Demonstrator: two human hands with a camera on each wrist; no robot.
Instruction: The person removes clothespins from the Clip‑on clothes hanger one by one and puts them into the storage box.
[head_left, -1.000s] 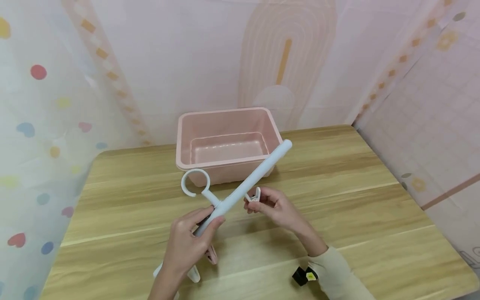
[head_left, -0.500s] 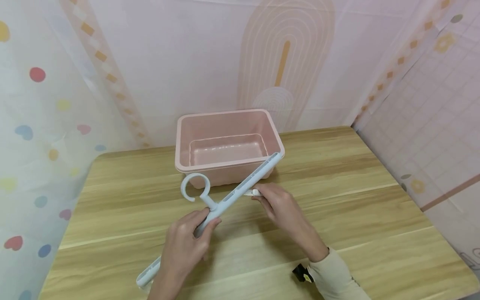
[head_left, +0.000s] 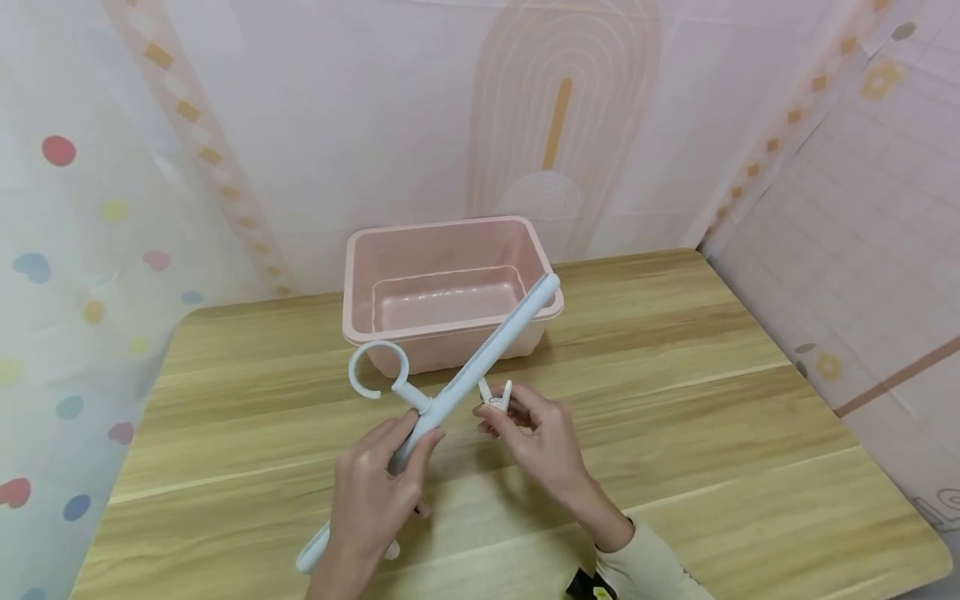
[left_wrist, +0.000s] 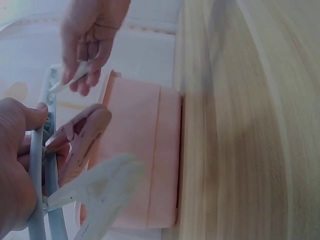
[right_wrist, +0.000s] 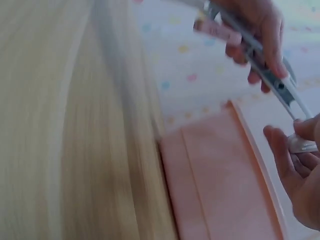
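Left hand (head_left: 371, 492): wrapped round the hanger bar (head_left: 480, 360) at mid-length, just below the hook (head_left: 378, 368); bar held off the table (head_left: 712, 400), slanting from the near edge up toward the far side.
Right hand (head_left: 540, 437): pinches a white clip (head_left: 497, 395) between thumb and fingertips, just beside the bar and apart from it.
Bar, far end: over the right near corner of the pink bin (head_left: 442, 287); whether it touches the rim cannot be told.
Bar, near half: a pink clip (left_wrist: 80, 135) and a white one (left_wrist: 95, 192) hang on it, seen from the left wrist.
Bin: at the middle of the far edge; no clips visible inside.
Progress (judgement): the clip in the right hand looks free of the bar; two remain attached and none sits in the bin, so the work appears at an early stage.
Blur: right wrist view smeared; clip detail unreadable there.
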